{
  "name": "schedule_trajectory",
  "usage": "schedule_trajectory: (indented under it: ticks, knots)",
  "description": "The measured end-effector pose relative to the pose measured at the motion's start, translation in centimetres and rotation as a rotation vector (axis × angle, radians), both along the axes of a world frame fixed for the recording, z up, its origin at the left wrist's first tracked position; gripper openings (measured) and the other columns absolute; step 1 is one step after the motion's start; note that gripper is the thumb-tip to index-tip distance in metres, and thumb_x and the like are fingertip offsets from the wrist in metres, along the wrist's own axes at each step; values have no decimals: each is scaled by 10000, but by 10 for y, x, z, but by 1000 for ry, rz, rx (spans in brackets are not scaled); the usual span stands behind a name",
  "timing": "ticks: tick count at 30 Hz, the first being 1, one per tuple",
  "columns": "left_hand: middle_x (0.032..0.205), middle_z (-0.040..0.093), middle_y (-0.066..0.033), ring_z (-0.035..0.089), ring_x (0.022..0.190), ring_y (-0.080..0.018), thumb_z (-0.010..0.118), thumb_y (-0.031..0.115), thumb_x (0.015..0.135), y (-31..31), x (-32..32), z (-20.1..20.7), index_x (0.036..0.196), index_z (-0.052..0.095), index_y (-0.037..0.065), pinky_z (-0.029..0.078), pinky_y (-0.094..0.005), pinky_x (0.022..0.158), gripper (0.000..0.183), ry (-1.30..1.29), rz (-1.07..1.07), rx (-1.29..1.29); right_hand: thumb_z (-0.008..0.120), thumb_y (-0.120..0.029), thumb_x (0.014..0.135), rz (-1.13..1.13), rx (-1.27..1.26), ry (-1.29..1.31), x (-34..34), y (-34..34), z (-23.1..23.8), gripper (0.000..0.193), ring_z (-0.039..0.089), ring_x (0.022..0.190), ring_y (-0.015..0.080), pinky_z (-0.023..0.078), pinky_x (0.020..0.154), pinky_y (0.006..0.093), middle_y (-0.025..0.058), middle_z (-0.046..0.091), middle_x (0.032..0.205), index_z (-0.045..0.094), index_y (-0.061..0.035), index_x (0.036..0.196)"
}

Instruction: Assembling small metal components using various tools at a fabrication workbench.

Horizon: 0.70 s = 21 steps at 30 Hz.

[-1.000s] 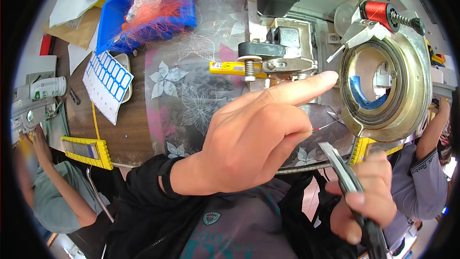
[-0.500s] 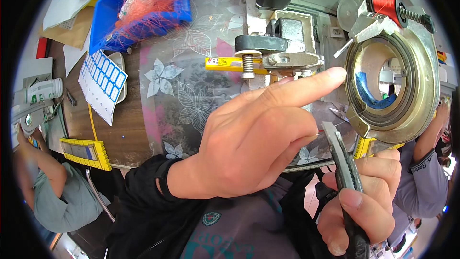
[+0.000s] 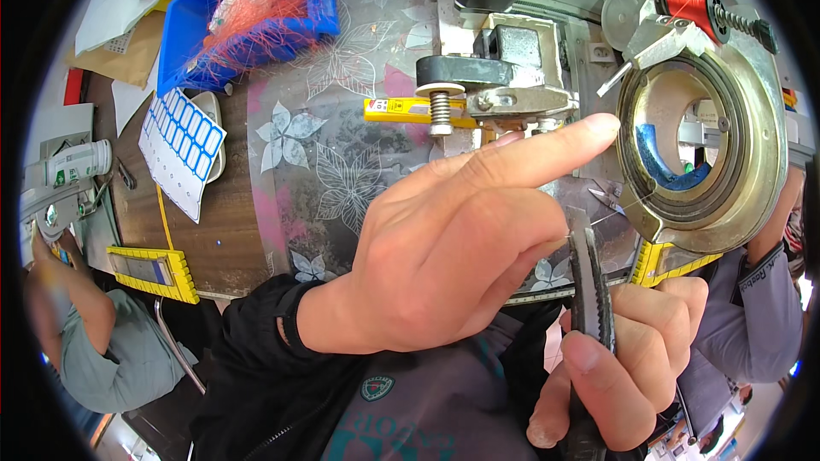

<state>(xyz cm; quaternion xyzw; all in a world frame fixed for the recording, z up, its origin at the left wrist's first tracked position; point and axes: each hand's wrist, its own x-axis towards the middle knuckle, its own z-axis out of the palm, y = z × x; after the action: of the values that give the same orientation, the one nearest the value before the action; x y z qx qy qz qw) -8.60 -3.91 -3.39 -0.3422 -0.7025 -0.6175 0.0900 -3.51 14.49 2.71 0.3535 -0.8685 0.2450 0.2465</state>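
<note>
Right hand (image 3: pixel 630 357) around a slim black cutter knife (image 3: pixel 589 290), grey-bladed.

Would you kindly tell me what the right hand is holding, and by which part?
The right hand holds a utility knife by its dark handle.

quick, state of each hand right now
Left hand: pinched closed, index finger extended; cannot tell what it pinches.
Right hand: closed, holding a black-handled cutter knife.
</note>
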Motion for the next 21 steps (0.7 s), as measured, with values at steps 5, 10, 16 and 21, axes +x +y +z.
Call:
schedule_trajectory:
  ticks: [5,10,16,21]
  knots:
    - [1320,521,-391,605,1206,-452,530,-16,978,0,-1,2,1046,482,-13,483,-470,1038,83,5,-10,2,554,-476,1001,328,127,97,-26,38,9,511,643,708,256,462,628,366,132,702,747,619,9,1148]
    - [1318,522,-394,604,1209,-450,527,-17,980,-2,0,2,1047,481,-16,478,-471,1043,81,0,1,-30,560,-574,912,-6,-23,-44,3,-3,0,572,543,574,182,303,561,356,48,622,738,522,-63,1169]
    - [1316,522,-400,600,1215,-450,533,-13,979,-1,0,1,1040,484,-22,470,-474,1049,79,9,6,-4,536,-592,919,-32,9,-61,3,-5,1,587,560,571,184,287,558,346,59,602,724,524,-59,1164]
    - [1313,522,-405,598,1217,-454,531,-13,980,0,-1,1,1029,487,-31,474,-472,1046,68,29,6,-10,580,-605,872,-26,-27,-45,5,-5,1,615,551,532,180,283,548,342,64,598,706,527,-62,1156]
